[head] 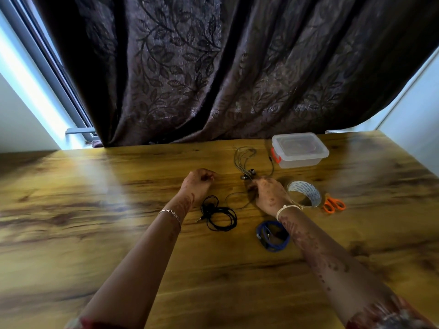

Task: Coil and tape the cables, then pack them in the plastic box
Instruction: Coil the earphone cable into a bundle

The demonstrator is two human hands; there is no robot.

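A thin grey earphone cable [242, 160] lies loose near the table's far edge, its metal earbuds [248, 174] just left of my right hand [269, 194]. That hand is closed on the grey cable, and a loop of it curves beneath the palm. My left hand [198, 184] hovers to the left in a loose fist with nothing visible in it. A black coiled cable [218, 216] rests between my forearms. A blue coiled cable [272, 236] sits partly under my right forearm. The clear plastic box [300, 150], lid on, stands at the back right.
A roll of clear tape [304, 193] stands right of my right hand, with orange scissors [333, 204] beside it. A dark patterned curtain [213, 67] hangs behind the wooden table [95, 210]. Bright window light falls on the left.
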